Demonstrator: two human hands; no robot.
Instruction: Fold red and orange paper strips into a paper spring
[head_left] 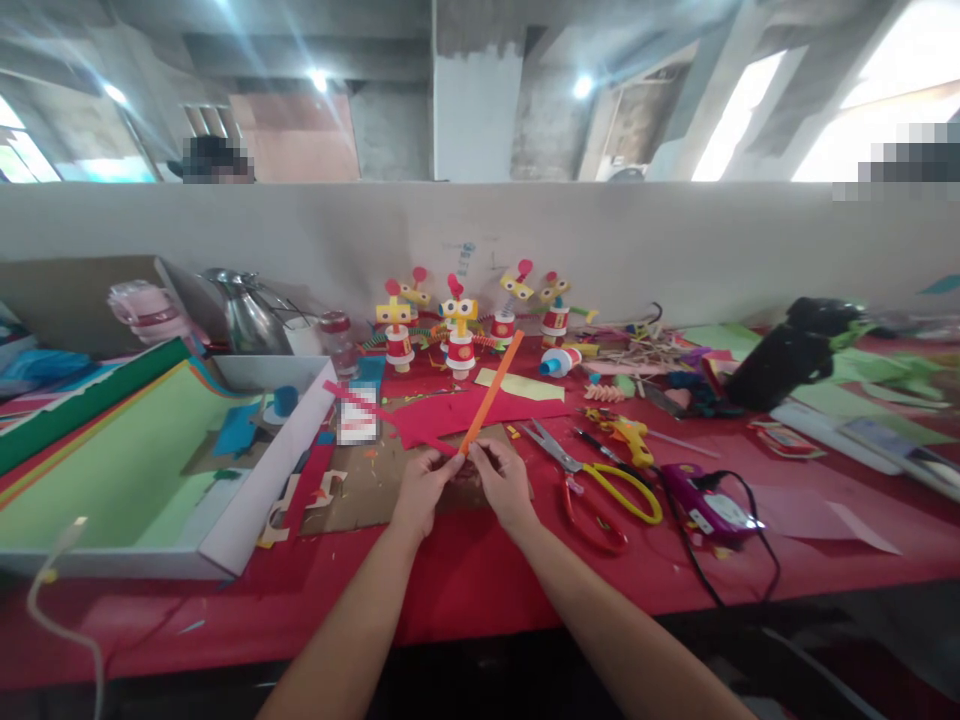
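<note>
While two bare hands meet above a red-covered counter (480,600), a shallow white cardboard box (262,485) sits well to the left of the grip, holding large sheets of light green, orange and dark green paper (150,430). Behind that box, beyond the grip and to its left, rises a shiny metal jug (244,312). Nearer, a long, narrow reddish-pink paper strip (382,411) slants down from the upper left to the fingertips, above a flat brown cardboard sheet (352,510) that lies partly under the grip. The left hand's grip (424,495) is narrow, thumb and fingers pinching where this strip meets a straight orange paper strip (491,392), which points up and to the right from the hands. Straight beyond the grip stand small figures of red and white cups with yellow heads (459,350). The right hand's grip (504,485) pinches at the same meeting point, just beside the left. To its right lie big metal scissors with one yellow and one red handle (574,464), the handles spread apart; farther right come a yellow glue gun (634,438), a purple box with a black cable (701,500) and a bulky, tilted black object (787,350).
</note>
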